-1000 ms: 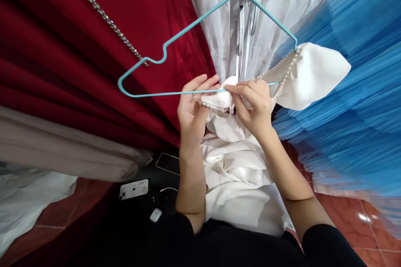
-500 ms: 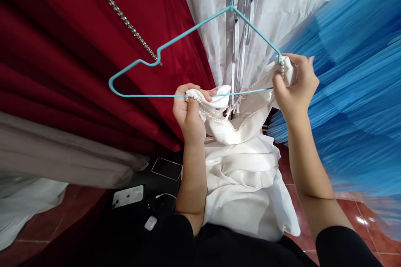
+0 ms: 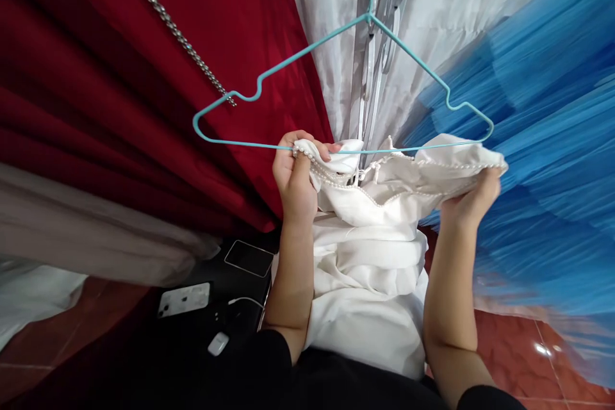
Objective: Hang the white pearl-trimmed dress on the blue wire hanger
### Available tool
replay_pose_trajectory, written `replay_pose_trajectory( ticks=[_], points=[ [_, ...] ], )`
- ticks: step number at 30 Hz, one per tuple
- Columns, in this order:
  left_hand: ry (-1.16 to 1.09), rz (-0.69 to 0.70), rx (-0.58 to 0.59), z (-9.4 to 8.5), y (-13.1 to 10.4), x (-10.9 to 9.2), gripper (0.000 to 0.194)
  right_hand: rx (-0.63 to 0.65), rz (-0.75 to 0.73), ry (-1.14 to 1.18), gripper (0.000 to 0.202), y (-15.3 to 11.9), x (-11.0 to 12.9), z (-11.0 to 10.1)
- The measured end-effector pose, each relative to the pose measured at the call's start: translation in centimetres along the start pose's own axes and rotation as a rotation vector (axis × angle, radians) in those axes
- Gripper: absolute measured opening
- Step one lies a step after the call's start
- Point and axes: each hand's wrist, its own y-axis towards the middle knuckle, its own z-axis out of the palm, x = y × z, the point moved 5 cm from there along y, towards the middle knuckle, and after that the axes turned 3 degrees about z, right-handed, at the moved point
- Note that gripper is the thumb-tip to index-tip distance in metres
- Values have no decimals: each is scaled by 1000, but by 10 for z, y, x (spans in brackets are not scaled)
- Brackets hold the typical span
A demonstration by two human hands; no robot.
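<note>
A light blue clothes hanger (image 3: 314,46) is held upright before me, both its shoulder notches bare of fabric. My left hand (image 3: 298,173) is closed around its bottom bar together with a bunched, pearl-edged part of a white dress (image 3: 375,327). Under the dress's other side, my right hand (image 3: 473,198) supports the pearl-trimmed edge below the hanger's right end. Its fingers are mostly hidden behind the cloth; the thumb side is at the edge. The rest of the dress lies in folds on my lap.
Red fabric (image 3: 230,25) hangs at left with a beaded chain (image 3: 168,19) in front. Blue tulle (image 3: 552,160) hangs at right, white curtains (image 3: 331,45) behind. Two phones, one a white phone (image 3: 184,300), and a white earbud case (image 3: 218,344) lie on a black surface (image 3: 192,349) at left.
My right hand has come off the hanger's right shoulder and moved down, taking the dress edge with it. That hanger end is now uncovered. The left hand keeps its grip.
</note>
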Motion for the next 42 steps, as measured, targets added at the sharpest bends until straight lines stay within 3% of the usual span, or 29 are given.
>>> replay_pose_trajectory(
  ticks=[3,6,9,13,15,19,22,25,29,34,38,40,42],
  points=[
    [-13,-20,1,0,-1,6,37,144,176,81,47,-52,-10,24],
    [-39,-25,-5,4,-2,6,33,403,326,275,49,-85,4,69],
    [-68,-38,-5,9,-6,3,27,435,372,475,48,-90,20,96],
    [-19,-69,20,7,-13,11,24,408,315,565,48,-84,22,102],
    [90,-2,-55,-10,-16,16,22,448,275,551,51,-84,21,103],
    [437,247,-383,-69,-14,13,14,505,264,531,50,-81,18,106],
    [618,257,-421,-102,5,0,22,500,248,501,50,-73,18,106],
    [624,352,-452,-118,34,-30,26,487,218,455,51,-61,18,106],
    [627,512,-297,-100,70,-71,22,483,190,336,56,-52,15,104],
    [690,507,-21,-49,91,-88,27,480,176,279,56,-52,15,102],
    [755,428,95,-7,81,-90,23,487,181,218,60,-54,16,101],
    [664,379,144,8,65,-90,12,478,190,177,61,-54,15,100],
    [482,359,162,14,43,-86,13,484,198,162,61,-54,13,99]
  ],
)
